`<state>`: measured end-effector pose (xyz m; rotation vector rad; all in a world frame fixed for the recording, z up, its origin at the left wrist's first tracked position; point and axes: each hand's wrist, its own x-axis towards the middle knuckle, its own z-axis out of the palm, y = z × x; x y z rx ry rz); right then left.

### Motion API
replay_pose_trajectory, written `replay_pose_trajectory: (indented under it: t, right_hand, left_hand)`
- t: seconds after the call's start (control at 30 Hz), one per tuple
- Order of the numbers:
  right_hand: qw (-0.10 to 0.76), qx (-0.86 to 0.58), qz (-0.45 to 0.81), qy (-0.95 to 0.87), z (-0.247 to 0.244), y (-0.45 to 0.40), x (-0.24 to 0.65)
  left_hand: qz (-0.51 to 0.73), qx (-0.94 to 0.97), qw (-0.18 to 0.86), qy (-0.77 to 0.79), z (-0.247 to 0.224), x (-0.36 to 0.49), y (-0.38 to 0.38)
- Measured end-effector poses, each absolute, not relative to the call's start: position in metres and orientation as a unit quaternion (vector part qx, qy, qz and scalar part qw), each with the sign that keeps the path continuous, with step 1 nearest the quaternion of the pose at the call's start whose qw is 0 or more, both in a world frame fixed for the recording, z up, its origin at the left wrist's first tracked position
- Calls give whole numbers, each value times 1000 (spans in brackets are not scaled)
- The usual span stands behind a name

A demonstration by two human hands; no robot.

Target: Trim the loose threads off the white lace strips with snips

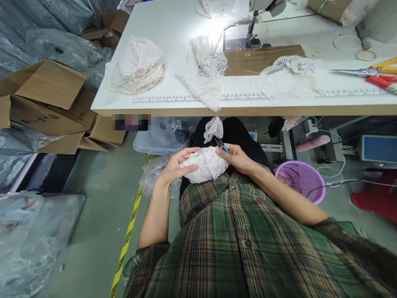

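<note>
Over my lap, a bundle of white lace (206,165) lies gathered between my hands. My left hand (180,165) grips its left end, thumb on top and fingers behind. My right hand (235,157) is closed round small blue thread snips (222,145), whose dark blades point up and away from me; its thumb also rests at the lace's right end. Just beyond the snips, a strip of lace edging (214,129) hangs below the table edge, against my dark trousers. Lace pieces (206,78) on the table reach down over that edge.
A sewing machine (252,37) stands on the white table (173,49), with a lace heap (138,66) to its left. Scissors (366,72) lie at the right. Cardboard boxes (49,99) stand left; a purple basket (300,180) is on the floor at right.
</note>
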<state>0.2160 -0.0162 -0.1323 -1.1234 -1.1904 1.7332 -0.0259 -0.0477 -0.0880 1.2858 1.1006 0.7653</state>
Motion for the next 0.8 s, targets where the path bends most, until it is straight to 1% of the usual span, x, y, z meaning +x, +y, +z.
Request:
replay_pose_trajectory:
  t: [0.17, 0.27, 0.4, 0.53, 0.8]
  right_hand:
    - [328, -513, 504, -613, -157, -14, 215]
    - [321, -531, 448, -644, -154, -13, 222]
    - [326, -526, 444, -648, -138, -16, 231]
    - [358, -520, 429, -646, -118, -18, 234]
    - [419, -519, 400, -629, -84, 3, 225]
  left_hand:
    - [338, 560, 486, 579, -108, -46, -46]
    - [362, 540, 476, 593, -113, -54, -43]
    - [373, 526, 483, 592, -113, -56, -40]
    - [392, 537, 474, 577, -114, -43, -31]
    - [447, 589, 410, 533, -110, 11, 12]
